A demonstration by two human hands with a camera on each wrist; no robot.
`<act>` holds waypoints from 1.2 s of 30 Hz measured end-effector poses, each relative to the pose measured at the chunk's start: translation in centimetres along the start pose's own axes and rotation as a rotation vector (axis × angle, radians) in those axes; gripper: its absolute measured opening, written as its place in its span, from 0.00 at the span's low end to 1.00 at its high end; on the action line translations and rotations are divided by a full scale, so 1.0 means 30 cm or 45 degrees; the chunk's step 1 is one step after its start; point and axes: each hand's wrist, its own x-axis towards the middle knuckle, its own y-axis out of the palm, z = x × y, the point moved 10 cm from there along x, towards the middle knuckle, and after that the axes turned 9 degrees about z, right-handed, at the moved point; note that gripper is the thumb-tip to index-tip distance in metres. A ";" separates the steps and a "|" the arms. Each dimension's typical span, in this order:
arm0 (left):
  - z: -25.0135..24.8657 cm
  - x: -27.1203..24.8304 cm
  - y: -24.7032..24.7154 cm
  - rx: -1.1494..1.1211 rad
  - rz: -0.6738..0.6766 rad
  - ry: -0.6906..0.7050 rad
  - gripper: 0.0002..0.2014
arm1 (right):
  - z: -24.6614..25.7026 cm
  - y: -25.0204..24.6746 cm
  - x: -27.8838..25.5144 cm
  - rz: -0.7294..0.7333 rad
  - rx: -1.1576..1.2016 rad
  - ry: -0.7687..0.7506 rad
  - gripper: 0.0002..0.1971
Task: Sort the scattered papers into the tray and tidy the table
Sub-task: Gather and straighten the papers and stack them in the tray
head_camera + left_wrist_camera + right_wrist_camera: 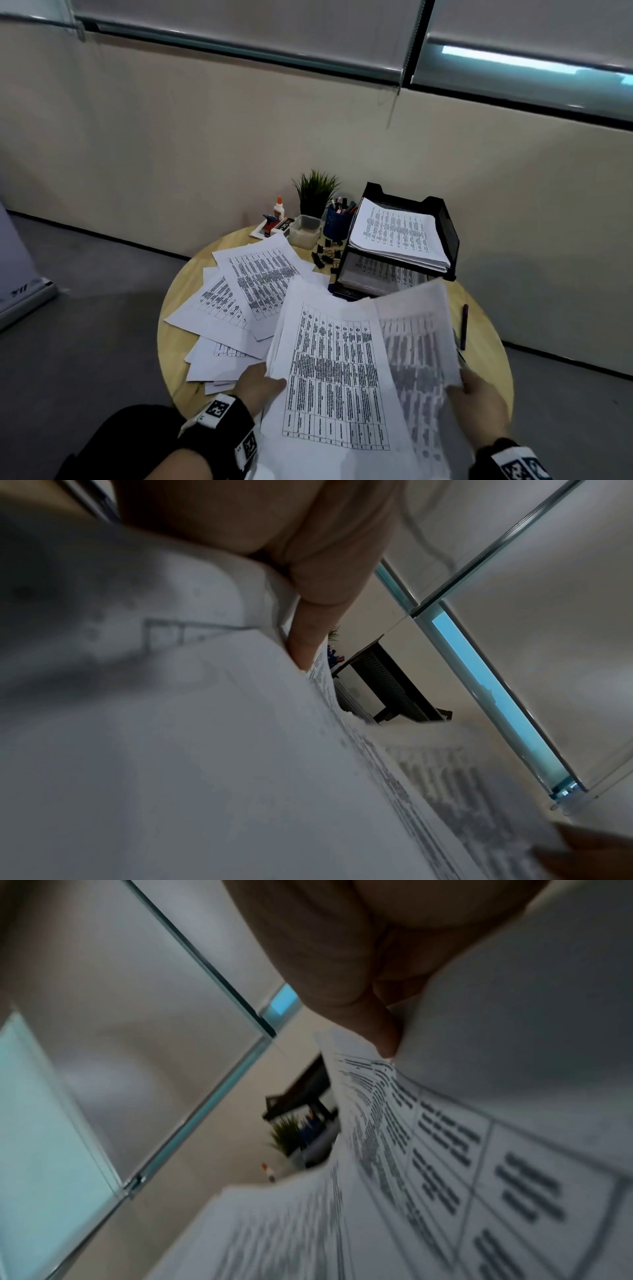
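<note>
We are wearing a black band on each wrist. The one behind our left hand [258,383] is carrying white square tags printed with black block patterns (one on top, one on the side, small letters beside them). The band behind our right hand [479,407] is showing two similar tags at the picture's lower edge. Both hands are going bare, without gloves or rings. Dark clothing is covering our lap below the left forearm.
</note>
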 end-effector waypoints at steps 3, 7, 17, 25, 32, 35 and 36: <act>0.008 0.004 -0.003 0.045 -0.002 -0.021 0.11 | 0.079 -0.172 -0.064 -0.246 0.019 -0.100 0.08; 0.015 0.000 0.001 0.047 0.019 -0.059 0.14 | 0.148 -0.352 -0.108 -0.405 -0.075 -0.168 0.12; -0.026 -0.028 0.056 -0.252 0.066 0.067 0.11 | 0.224 -0.561 -0.083 -0.492 0.316 -0.373 0.08; -0.006 -0.010 0.022 -0.182 -0.014 -0.017 0.25 | 0.068 -0.073 0.008 0.045 0.559 -0.096 0.08; 0.005 0.028 0.003 -0.256 -0.023 0.000 0.13 | -0.069 0.174 0.133 0.248 0.463 0.153 0.23; -0.005 0.031 0.020 -0.180 -0.007 0.001 0.12 | -0.078 0.219 0.142 0.337 0.287 0.155 0.13; -0.016 0.027 0.021 -0.180 -0.024 0.032 0.18 | -0.061 0.227 0.130 0.352 0.214 0.144 0.08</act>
